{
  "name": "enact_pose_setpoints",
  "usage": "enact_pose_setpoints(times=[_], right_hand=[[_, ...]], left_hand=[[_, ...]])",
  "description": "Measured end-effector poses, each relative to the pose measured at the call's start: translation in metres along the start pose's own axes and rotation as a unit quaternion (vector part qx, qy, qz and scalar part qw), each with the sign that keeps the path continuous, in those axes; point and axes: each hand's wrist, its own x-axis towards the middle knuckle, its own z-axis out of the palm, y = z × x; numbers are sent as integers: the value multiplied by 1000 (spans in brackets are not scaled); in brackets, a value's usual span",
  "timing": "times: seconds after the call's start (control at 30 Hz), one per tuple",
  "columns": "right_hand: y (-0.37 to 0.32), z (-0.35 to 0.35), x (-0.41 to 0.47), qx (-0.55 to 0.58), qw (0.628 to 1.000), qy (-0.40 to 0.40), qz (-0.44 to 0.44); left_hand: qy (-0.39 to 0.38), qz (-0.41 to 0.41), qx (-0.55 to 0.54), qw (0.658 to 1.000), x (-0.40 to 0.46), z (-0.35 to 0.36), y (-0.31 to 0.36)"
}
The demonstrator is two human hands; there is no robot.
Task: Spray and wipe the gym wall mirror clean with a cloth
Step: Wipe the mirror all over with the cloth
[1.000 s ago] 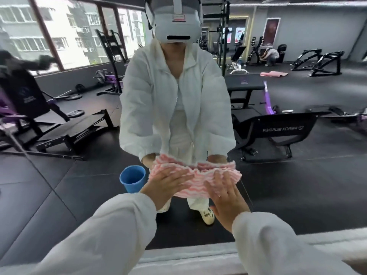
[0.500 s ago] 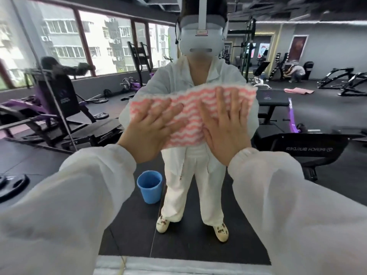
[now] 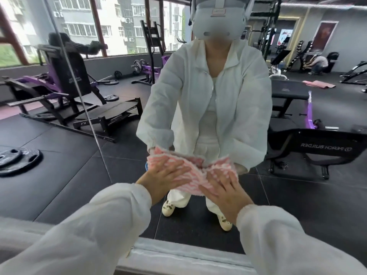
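Both palms flat, fingers straight: left hand (image 3: 164,176) and right hand (image 3: 226,192) press the cloth (image 3: 190,171) low on the mirror (image 3: 59,155), near its bottom edge. Cloth bunched mid-span; risk of streaks or slipping out.

One head-worn camera, wide-angle, looks forward and down, close to the mirror (image 3: 59,155) and square on to it. Both sleeves reach in from the near bottom corners to the hands in the centre. The glass fills nearly the whole view, its sill (image 3: 178,255) along the near bottom edge; lines bend towards the edges. No second view.
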Motion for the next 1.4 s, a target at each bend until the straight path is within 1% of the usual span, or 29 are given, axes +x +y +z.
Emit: enact_pose_setpoints(times=[0.07, 0.1, 0.13, 0.17, 0.2, 0.23, 0.27, 0.3, 0.33, 0.37, 0.4, 0.43, 0.5, 0.53, 0.6, 0.67, 0.77, 0.83, 0.93, 0.97, 1.03, 1.07, 1.1, 1.13, 1.17, 1.2, 1.27, 1.33, 1.4], right_hand=[[-11, 4, -2, 18, 1000, -8, 1], [-14, 4, -1, 28, 1000, -6, 10], [-15, 2, 4, 30, 999, -4, 18], [-14, -2, 11, 27, 999, 4, 25], [-12, -6, 19, 23, 999, 15, 34], [-9, -13, 31, 21, 999, 30, 40], [-5, -20, 45, 17, 998, 45, 46], [-1, -29, 61, 10, 996, 67, 52], [4, -40, 78, 4, 994, 90, 56], [10, -51, 95, -1, 992, 108, 61], [15, -63, 113, -2, 990, 125, 66], [22, -75, 130, 1, 987, 140, 72], [34, -98, 161, 8, 981, 167, 97], [39, -107, 174, 9, 978, 178, 109], [45, -121, 194, 7, 973, 193, 128], [43, -124, 203, -4, 972, 191, 138], [25, -109, 199, -15, 976, 189, 111], [9, -91, 192, -16, 977, 195, 90], [-19, -62, 174, -33, 984, 170, 51], [-29, -52, 167, -37, 986, 157, 35], [-49, -34, 150, -50, 992, 117, 4], [-57, -27, 141, -63, 994, 88, -11], [-64, -22, 132, -72, 996, 52, -29], [-71, -19, 125, -79, 996, 12, -45], [-76, -17, 119, -87, 994, -23, -57], [-78, -16, 115, -96, 992, -45, -63], [-79, -17, 113, -95, 993, -50, -56], [-75, -22, 118, -65, 997, -23, -21], [-69, -29, 125, -33, 999, 18, 2]], left_hand=[[-112, 31, -30, 993, -6, 9, 12], [-139, 26, -52, 989, -11, 8, 13], [-136, 17, -66, 988, -15, 8, 11], [-118, 3, -65, 991, -18, 6, 6], [-106, -24, -64, 992, -22, 0, -2], [-78, -47, -47, 995, -25, -5, -13], [-62, -45, -21, 997, -30, -8, -26], [-88, -42, -9, 995, -35, -10, -40], [-137, -61, -7, 989, -39, -20, -56], [-152, -81, 2, 985, -39, -31, -73], [-135, -105, 23, 985, -43, -37, -90], [-89, -133, 46, 986, -47, -40, -107], [53, -183, 67, 979, -53, -42, -136], [93, -209, 73, 971, -56, -47, -145], [121, -246, 57, 960, -57, -54, -154], [155, -279, 7, 948, -54, -56, -148], [186, -328, -82, 923, -57, -39, -123], [176, -345, -120, 914, -64, -20, -102], [125, -348, -180, 911, -78, 7, -66], [102, -350, -204, 909, -82, 14, -54], [13, -348, -267, 898, -89, 22, -33], [-50, -340, -298, 890, -94, 27, -23], [-108, -334, -338, 873, -97, 28, -13], [-145, -329, -379, 853, -98, 29, -6], [-149, -330, -412, 836, -99, 30, 1], [-129, -336, -441, 822, -99, 32, 7], [-49, -360, -498, 788, -97, 34, 17], [28, -391, -540, 745, -92, 28, 19], [63, -431, -565, 701, -82, 16, 14]])
